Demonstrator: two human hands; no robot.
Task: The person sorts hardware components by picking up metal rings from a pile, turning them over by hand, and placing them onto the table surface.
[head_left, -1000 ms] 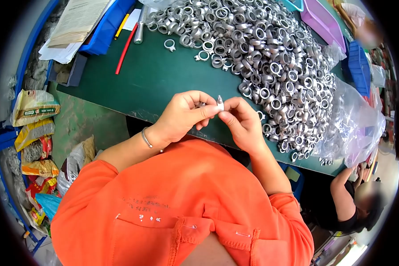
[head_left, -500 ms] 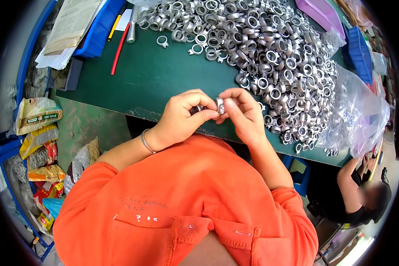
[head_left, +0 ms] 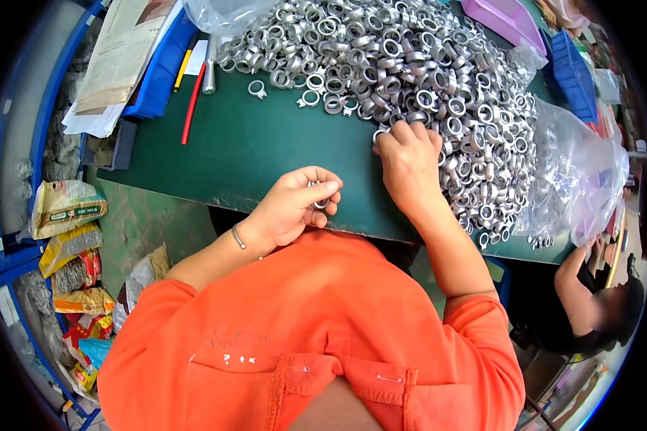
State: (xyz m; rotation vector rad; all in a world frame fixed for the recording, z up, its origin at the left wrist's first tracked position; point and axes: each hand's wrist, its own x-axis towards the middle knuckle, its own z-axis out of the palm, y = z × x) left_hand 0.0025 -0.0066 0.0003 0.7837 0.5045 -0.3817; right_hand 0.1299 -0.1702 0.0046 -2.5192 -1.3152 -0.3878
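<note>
The left hand (head_left: 298, 197) is holding a metal ring (head_left: 321, 204) in its nearly closed fingers, near the front edge of the green table (head_left: 216, 154). The right hand (head_left: 411, 164) is bending its fingers down at the pile of rings (head_left: 474, 133) lying on this table; if it is gripping one, I cannot tell.

No clearly legible lettering anywhere.
</note>
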